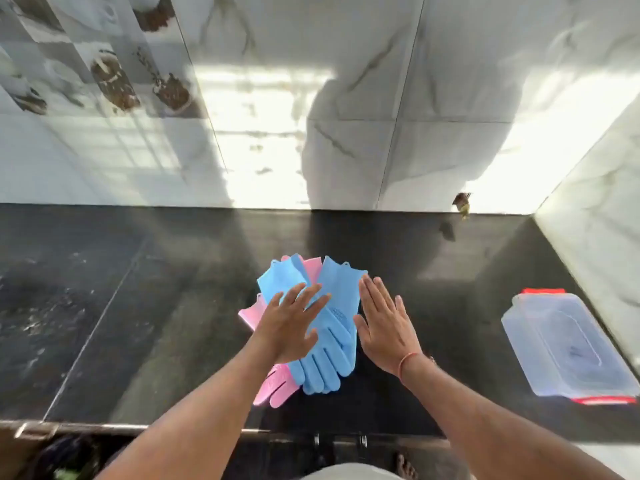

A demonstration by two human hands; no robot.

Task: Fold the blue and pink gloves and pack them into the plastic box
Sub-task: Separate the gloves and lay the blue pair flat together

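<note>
Pressing flat on blue gloves (330, 327): left hand (289, 329), fingers straight, spread. Right hand (386, 327) just beside pile, fingers straight, holding nothing. Pink gloves (277, 384) underneath, mid black worktop (156, 306). Plastic box (568, 344) lidded, well right.

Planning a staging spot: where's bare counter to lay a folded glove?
Free: dark counter left of the glove pile, and the strip between right hand and plastic box. Crowded: centre, under both hands.

Blue gloves (332, 320), pink gloves (277, 384): matt rubbery; box (568, 344): translucent plastic; countertop (138, 306): glossy dark stone.
</note>
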